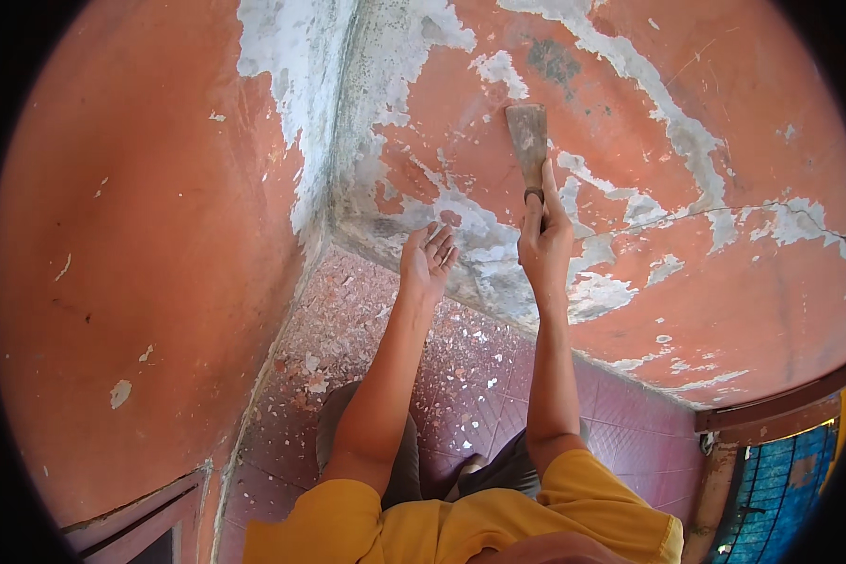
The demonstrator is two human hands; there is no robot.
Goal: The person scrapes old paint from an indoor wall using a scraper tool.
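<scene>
Scraper (527,133) upright before peeling orange wall (724,310) | right hand (547,244) wrapped round it | left hand (428,263) empty, palm up, loosely uncurled | paint flakes (317,385) litter purple floor (630,404) | side wall (150,282) hems left

the 2 walls (141,263) are orange, with irregular patches (691,141) of white and grey. the scraper (528,136) has a blade of dull grey-brown. the floor (620,399) is purplish red with tile lines, speckled by pale flakes (315,383). the shirt (461,526) is plain yellow, the trousers (399,470) dark grey.
</scene>
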